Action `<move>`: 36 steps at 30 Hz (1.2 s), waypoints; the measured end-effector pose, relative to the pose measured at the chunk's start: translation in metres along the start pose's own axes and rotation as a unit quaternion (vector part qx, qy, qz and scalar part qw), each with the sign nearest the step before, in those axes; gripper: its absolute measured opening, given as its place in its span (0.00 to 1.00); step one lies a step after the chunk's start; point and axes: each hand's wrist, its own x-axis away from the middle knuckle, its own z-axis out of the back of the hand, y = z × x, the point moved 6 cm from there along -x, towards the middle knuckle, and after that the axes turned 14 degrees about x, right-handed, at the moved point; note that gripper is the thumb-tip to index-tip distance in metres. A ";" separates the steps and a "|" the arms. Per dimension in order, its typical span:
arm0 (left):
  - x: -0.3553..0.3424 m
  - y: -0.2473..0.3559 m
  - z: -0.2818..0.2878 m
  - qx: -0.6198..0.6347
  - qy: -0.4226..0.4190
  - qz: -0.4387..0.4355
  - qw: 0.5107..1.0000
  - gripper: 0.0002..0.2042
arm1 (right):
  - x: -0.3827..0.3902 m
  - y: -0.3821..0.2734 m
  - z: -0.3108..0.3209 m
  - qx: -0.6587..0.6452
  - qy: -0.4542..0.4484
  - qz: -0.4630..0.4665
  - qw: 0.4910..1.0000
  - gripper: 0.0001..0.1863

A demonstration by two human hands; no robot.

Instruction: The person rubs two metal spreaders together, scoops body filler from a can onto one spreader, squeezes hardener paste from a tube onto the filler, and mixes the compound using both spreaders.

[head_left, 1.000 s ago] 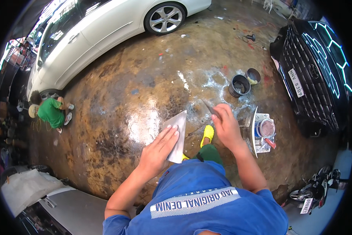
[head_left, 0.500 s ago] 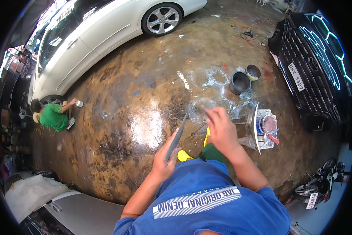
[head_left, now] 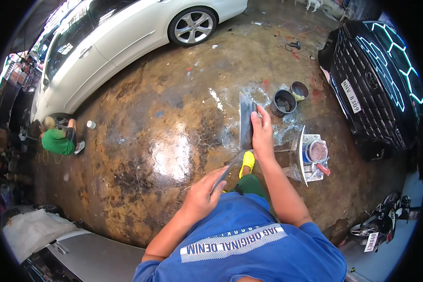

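Observation:
My right hand (head_left: 263, 134) grips a flat, rectangular grey spreader (head_left: 246, 124), held upright with its broad face showing. My left hand (head_left: 201, 196) holds a second thin dark grey plate (head_left: 226, 173), seen nearly edge-on, lower and closer to my body. The two plates come near each other around the lower end of the spreader; I cannot tell if they touch. To the right of my right hand, an open can of pinkish paste (head_left: 319, 151) rests on a white stool (head_left: 303, 162), with a red tube-like thing (head_left: 323, 168) beside it.
Two black buckets (head_left: 284, 104) stand on the wet, stained floor ahead. A white car (head_left: 122, 44) is at the far left, a dark car front (head_left: 367, 89) at the right. A person in green (head_left: 57, 141) crouches by the white car. A motorcycle (head_left: 380, 223) stands lower right.
My right hand has swung forward and turned, bringing the spreader's broad face into view. My left plate tilts lower. The crouching person's white cup now stands on the floor, out of their hand.

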 end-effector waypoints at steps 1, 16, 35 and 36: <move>-0.002 0.006 -0.001 -0.028 0.012 -0.044 0.999 0.18 | 0.004 -0.004 -0.005 0.021 0.009 0.020 1.000 0.31; -0.040 -0.043 0.038 0.021 0.157 0.086 0.984 0.14 | 0.091 0.055 -0.002 0.069 -0.185 -0.100 0.975 0.32; 0.001 -0.052 0.080 -0.301 0.029 -0.047 0.952 0.22 | 0.105 -0.038 -0.016 0.416 -0.238 0.355 0.803 0.11; 0.002 -0.056 0.081 -0.250 0.047 -0.010 0.967 0.23 | 0.090 -0.011 -0.006 0.299 -0.220 0.182 0.911 0.10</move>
